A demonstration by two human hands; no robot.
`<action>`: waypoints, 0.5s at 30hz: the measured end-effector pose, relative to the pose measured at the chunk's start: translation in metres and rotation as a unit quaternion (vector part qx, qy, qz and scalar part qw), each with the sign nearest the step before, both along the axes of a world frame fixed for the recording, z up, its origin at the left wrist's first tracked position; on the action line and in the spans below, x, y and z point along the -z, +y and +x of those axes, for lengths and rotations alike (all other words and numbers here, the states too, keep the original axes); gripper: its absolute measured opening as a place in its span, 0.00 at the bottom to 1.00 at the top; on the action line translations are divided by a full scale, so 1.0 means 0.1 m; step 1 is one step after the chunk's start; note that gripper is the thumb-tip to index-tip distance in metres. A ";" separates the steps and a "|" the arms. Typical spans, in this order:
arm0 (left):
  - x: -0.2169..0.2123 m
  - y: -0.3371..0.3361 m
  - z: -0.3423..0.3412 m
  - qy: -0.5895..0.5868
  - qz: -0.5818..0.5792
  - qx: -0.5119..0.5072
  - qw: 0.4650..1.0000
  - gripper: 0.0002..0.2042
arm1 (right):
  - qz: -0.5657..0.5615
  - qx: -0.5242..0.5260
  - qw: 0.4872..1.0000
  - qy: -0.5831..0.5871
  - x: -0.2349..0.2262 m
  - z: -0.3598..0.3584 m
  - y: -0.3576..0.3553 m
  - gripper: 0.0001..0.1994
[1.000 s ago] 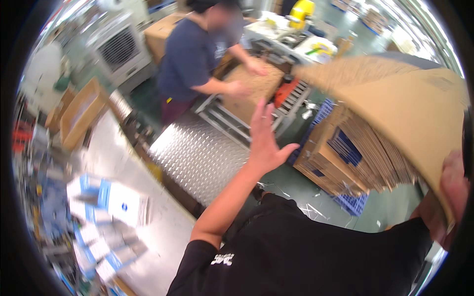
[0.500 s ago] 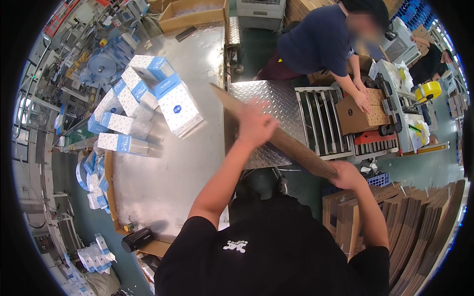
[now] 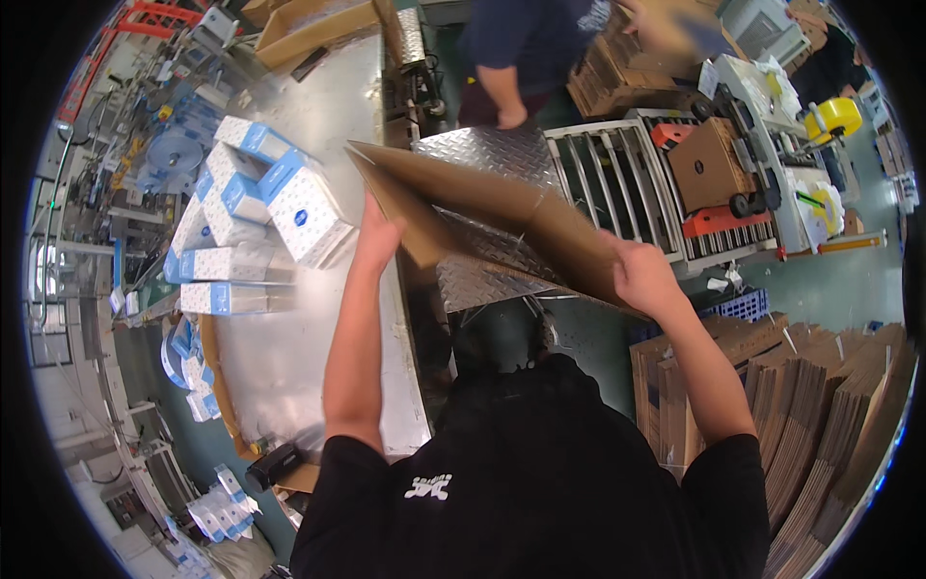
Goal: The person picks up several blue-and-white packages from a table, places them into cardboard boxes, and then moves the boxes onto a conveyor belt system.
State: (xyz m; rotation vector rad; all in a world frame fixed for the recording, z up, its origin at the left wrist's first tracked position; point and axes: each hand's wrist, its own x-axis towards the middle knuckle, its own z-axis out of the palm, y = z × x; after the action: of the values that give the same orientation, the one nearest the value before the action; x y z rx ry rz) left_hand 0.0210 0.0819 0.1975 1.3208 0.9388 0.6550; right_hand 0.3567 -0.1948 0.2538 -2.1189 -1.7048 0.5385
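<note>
A brown cardboard carton (image 3: 482, 185), partly unfolded into a narrow open shape, is held in front of me over a diamond-plate metal stand (image 3: 482, 283). My left hand (image 3: 382, 234) is closed on its left panel. The fingers of my right hand (image 3: 643, 275) grip its right end, with the fingertips partly hidden. Through the carton's opening, the patterned metal shows. To the left of my left hand, several white-and-blue packs (image 3: 307, 214) lie heaped on a metal table (image 3: 318, 362).
A roller conveyor (image 3: 603, 188) runs right of the stand, with a brown box (image 3: 712, 166) by the taping machine (image 3: 752, 159). A co-worker (image 3: 516, 48) stands beyond. Flat cartons (image 3: 801, 405) are stacked at my lower right. A black cylindrical object (image 3: 275, 467) is at the table's near corner.
The flat carton has been spread apart. My left hand has moved left and down to its left panel. The co-worker's hands have left the box, which now sits farther along by the machine.
</note>
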 end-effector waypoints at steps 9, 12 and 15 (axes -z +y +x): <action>0.09 -1.83 1.43 0.363 0.393 0.455 0.711 0.56 | -0.519 -0.046 0.853 -0.039 0.69 0.70 -0.41 0.44; 0.29 -1.70 1.80 0.401 0.460 0.487 0.625 0.49 | -0.500 -0.239 0.826 0.098 0.61 1.03 -0.74 0.44; 0.09 -1.62 2.28 0.494 0.563 0.495 0.441 0.45 | -0.377 -0.264 0.885 0.072 0.49 0.91 -1.19 0.48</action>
State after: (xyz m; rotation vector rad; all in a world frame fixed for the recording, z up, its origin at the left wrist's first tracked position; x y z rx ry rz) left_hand 0.2488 -0.0806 0.1888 3.2425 0.1666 -0.8270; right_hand 0.4477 -0.3137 0.2050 -1.9220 -2.2204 1.7114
